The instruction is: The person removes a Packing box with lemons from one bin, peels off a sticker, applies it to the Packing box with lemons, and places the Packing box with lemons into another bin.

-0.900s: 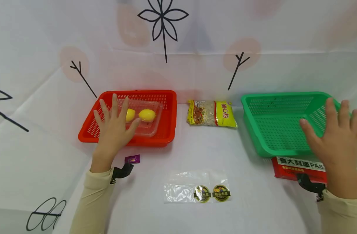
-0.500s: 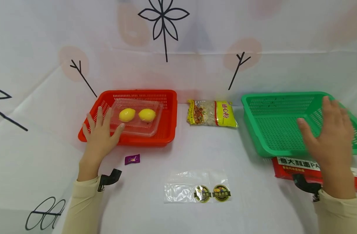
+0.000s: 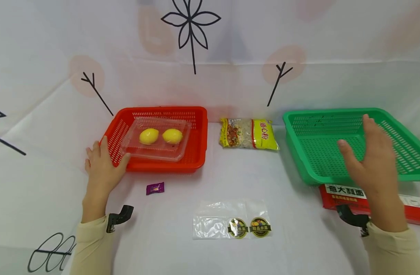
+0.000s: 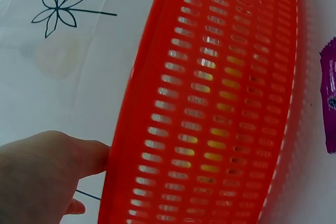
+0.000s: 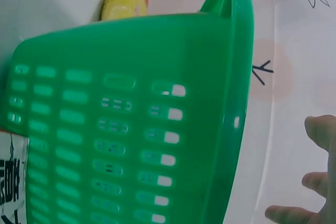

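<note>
My left hand [image 3: 101, 168] is at the left front corner of the red basket [image 3: 168, 167], fingers spread and thumb along the front rim. In the left wrist view, the thumb [image 4: 92, 158] meets the basket's rim; whether it presses there I cannot tell. Inside that basket lies a clear plastic tray [image 3: 153, 152] with two lemons [image 3: 149, 136]. My right hand [image 3: 376, 168] hovers over the front side of the green basket [image 3: 323, 152], its thumb apart from the other fingers. A gap separates the fingers [image 5: 320, 129] from that basket in the right wrist view.
A yellow-ended bag of pasta [image 3: 245, 133] lies between the baskets. A red pasta box [image 3: 345, 198] sits in front of the green basket. Nearer are a purple wrapped sweet [image 3: 155, 188] and a flat clear bag [image 3: 210, 227] with two round labels. A patterned cloth hangs behind.
My left hand has moved left and down, from over the lemons to the red basket's left front corner. My right hand has shifted left, its fingers drawing closer together.
</note>
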Motion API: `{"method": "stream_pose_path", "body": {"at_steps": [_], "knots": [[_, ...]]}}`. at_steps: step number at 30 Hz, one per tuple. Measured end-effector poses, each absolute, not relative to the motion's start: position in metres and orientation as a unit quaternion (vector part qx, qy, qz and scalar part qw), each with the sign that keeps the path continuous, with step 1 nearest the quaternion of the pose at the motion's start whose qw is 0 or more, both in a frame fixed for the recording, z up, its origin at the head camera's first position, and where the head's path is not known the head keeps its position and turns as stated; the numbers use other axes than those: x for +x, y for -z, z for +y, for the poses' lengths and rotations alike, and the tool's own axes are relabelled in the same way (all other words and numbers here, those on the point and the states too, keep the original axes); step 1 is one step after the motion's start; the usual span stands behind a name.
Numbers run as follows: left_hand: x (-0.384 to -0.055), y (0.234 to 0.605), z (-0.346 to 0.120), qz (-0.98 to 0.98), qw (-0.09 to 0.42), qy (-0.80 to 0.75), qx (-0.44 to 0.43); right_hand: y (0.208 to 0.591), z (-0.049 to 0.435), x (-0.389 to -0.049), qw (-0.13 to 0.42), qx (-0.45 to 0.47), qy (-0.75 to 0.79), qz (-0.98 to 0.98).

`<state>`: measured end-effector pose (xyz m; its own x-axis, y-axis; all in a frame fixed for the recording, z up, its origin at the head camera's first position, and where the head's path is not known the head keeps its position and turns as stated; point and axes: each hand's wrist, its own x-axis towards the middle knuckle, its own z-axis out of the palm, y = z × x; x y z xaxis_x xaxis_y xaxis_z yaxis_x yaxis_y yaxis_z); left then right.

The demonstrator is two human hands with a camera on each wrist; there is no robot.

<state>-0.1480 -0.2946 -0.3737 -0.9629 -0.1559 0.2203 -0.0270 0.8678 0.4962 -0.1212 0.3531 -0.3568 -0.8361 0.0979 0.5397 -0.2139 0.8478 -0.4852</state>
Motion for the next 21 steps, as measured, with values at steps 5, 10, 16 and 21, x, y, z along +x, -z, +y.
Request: {"method": "stream_pose_path", "body": {"at_steps": [5,10,16,21], "knots": [[-0.148,0.380,-0.300,-0.953,0.128,0.262,0.077,0.357,0.348,-0.122,0.279,0.036,-0.290,-0.915],[-0.148,0.382,-0.299,-0.941,0.136,0.287,0.120,0.358,0.345,-0.122,0.271,0.034,-0.294,-0.916],[-0.145,0.389,-0.295,-0.912,0.166,0.336,0.167,0.363,0.336,-0.121,0.248,0.037,-0.313,-0.916],[-0.143,0.394,-0.294,-0.863,0.194,0.407,0.229,0.366,0.320,-0.124,0.223,0.078,-0.336,-0.912]]}}
